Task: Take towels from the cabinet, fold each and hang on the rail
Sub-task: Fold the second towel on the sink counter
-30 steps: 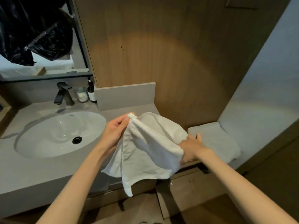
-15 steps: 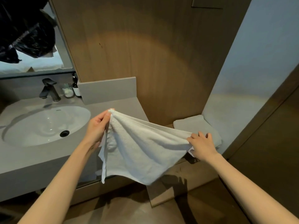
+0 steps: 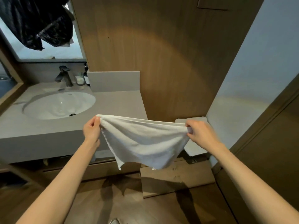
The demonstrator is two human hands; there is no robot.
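White towel [image 3: 145,139] stretched between both hands in front of the counter [image 3: 48,135], its top edge pulled nearly straight, the cloth sagging below in soft folds with one loose corner dangling lowest at the left. Left hand [image 3: 91,130] pinched closed on the towel's upper left corner, thumb and fingers pressed together over bunched fabric, grip tight around the cloth. Right hand [image 3: 200,134] likewise closed on the upper right corner, fingers curled over the edge, a bit of towel showing between them. Both forearms reaching forward from the bottom of the view. Grey counter to the left, carrying an oval white sink [image 3: 59,105] with a dark faucet [image 3: 63,75] behind it, a small glass jar [image 3: 80,79] and a dark bottle [image 3: 86,76] just beside the faucet. Mirror [image 3: 48,46] above, black plastic bag [image 3: 37,21] showing in its upper part. Wood-panelled wall [image 3: 161,54] straight ahead. Folded pale towel [image 3: 195,148] lying on a low ledge behind the right hand, partly hidden by it. Wooden floor [image 3: 137,207] below.
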